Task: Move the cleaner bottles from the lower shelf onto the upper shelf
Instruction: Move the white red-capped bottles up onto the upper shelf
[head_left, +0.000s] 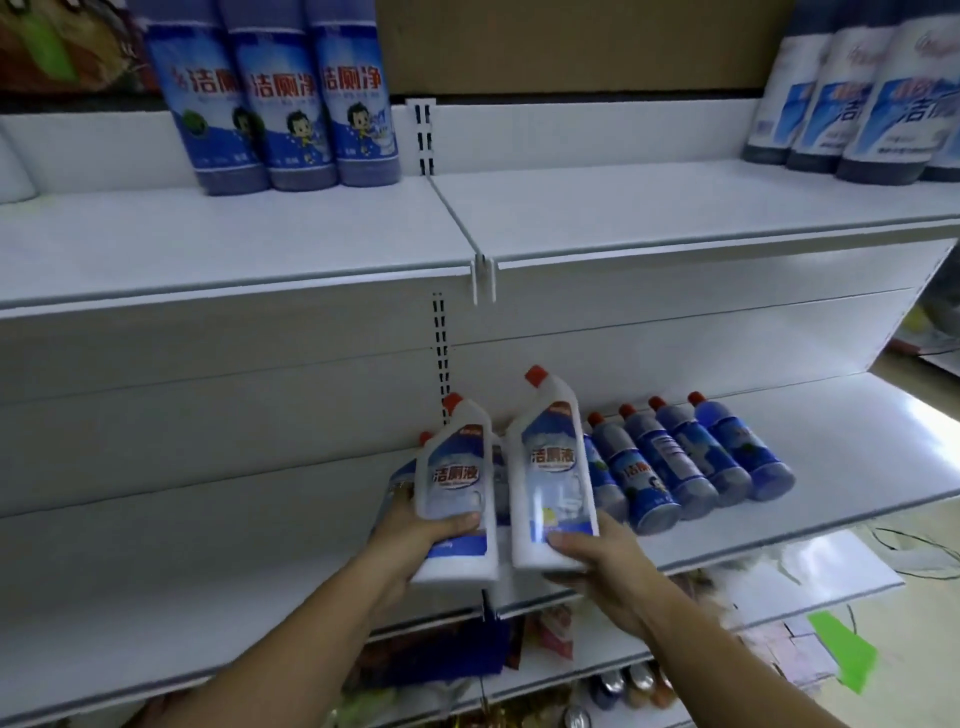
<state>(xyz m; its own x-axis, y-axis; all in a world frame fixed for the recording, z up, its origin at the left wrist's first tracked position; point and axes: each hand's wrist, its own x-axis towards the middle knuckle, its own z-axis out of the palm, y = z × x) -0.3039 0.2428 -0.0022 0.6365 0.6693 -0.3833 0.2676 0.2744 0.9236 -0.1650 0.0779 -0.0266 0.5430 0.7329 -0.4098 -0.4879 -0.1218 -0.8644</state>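
On the far left of the white metal upper shelf (675, 208) stand three tall blue cylindrical bottles with cartoon labels (270, 104), upright and touching. Lower down and near the middle, the left hand (410, 540) grasps a white plastic cleaner bottle with a slanted neck and red cap (457, 483). The thumb lies across the bottom of its label and the palm is under its left side, so the bottle rises up and to the right of the grip. Just beside it, the right hand (597, 566) clasps a second white red-capped cleaner bottle (550, 467) at its base, thumb on the front, with the bottle standing above and left of the palm. Both are held roughly upright over the near edge of the white lower shelf (857, 441), almost touching. To the right, a row of blue red-capped bottles (691, 457) stands side by side on that shelf. On the far right of the upper shelf stand dark blue bottles with pale labels (857, 93).
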